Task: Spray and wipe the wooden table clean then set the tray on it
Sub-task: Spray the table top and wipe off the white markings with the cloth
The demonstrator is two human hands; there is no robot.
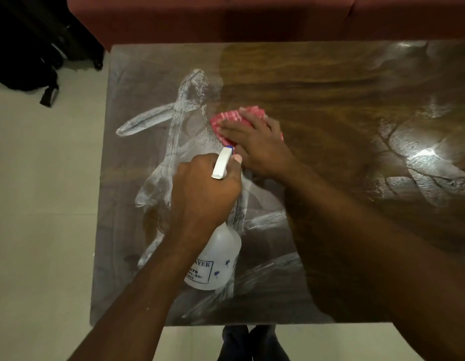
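Note:
The wooden table [343, 95] fills the view, glossy brown with white wet streaks across its left half and right edge. My left hand [204, 190] grips the neck of a white spray bottle [217, 261], whose nozzle points away from me over the table's middle. Just beyond it, my right hand [257, 144] presses flat on a red and white striped cloth [226, 118] lying on the tabletop. The cloth sits at the edge of the sprayed patch. No tray is in view.
A reddish sofa [226, 16] runs along the table's far side. A black bag [30, 53] lies on the pale tiled floor [43, 204] at the upper left. My legs [252, 342] show below the table's near edge.

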